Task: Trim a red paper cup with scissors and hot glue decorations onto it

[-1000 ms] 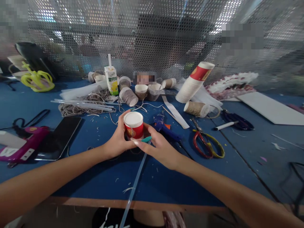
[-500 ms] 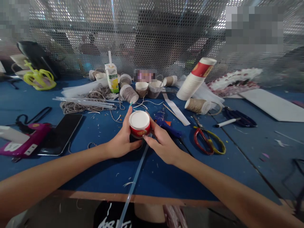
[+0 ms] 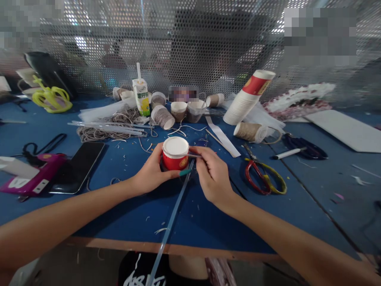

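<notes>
A short red paper cup (image 3: 175,161) stands upside down, its white base facing up. Wrapped around its left side is my left hand (image 3: 151,171), thumb with a teal nail reaching across the lower front. Just right of the cup, my right hand (image 3: 212,172) is closed in a pinch on a thin greyish cord (image 3: 195,156) that runs to the cup's side. Partly hidden behind my right hand is a blue glue gun (image 3: 202,143). A long translucent glue stick (image 3: 171,222) stretches from near the cup over the table's front edge.
Left lie a magenta glue gun (image 3: 38,174), a phone (image 3: 79,167) and grey twine (image 3: 98,134). Scissors (image 3: 264,178) and a twine-wrapped cup (image 3: 248,132) are on the right. Behind stand a drink carton (image 3: 141,97) and stacked paper cups (image 3: 242,107).
My right hand has moved off the cup's front to its right and now pinches the cord. My left thumb has come across the cup's lower front.
</notes>
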Motion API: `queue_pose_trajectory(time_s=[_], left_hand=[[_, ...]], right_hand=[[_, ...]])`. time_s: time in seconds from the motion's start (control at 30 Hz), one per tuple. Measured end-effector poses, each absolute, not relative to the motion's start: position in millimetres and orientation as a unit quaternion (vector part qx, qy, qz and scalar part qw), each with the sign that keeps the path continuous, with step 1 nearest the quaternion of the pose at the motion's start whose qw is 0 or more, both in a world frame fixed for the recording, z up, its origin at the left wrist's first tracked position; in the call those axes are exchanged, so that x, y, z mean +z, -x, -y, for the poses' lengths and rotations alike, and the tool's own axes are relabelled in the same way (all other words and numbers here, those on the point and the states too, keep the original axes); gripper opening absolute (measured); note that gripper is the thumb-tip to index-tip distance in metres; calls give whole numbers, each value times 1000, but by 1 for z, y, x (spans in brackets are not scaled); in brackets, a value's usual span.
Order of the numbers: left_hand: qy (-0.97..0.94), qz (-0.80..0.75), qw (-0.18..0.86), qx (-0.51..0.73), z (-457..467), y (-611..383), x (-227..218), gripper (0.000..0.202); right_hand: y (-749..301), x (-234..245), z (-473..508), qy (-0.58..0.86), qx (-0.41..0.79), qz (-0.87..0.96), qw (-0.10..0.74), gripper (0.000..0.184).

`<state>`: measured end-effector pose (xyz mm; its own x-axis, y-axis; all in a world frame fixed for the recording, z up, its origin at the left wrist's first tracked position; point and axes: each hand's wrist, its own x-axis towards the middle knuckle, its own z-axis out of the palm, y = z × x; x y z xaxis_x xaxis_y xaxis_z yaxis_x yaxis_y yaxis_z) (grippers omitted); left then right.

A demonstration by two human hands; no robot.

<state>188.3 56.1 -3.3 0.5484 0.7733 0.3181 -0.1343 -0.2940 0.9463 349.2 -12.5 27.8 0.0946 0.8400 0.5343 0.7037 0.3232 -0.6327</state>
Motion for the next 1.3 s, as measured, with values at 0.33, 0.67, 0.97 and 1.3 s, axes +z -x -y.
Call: queue_pose_trajectory(time_s=[0.33,0.67,0.97,1.3], left_hand=[[-562,-233,700,373,-52,-189,10,55],[-556,-204,733,335,-51,-186,12,58],[-556,-187,747,313,-51,-184,10,63],[-562,-158,753,302,-51,-181,8,61]], right_hand=[[-361,47,4,354,544,571,503,22],[-356,40,6,364,528,533,552,31],[-356,43,3,388,454,547,587,29],[-358,41,3,416,431,552,580,29]])
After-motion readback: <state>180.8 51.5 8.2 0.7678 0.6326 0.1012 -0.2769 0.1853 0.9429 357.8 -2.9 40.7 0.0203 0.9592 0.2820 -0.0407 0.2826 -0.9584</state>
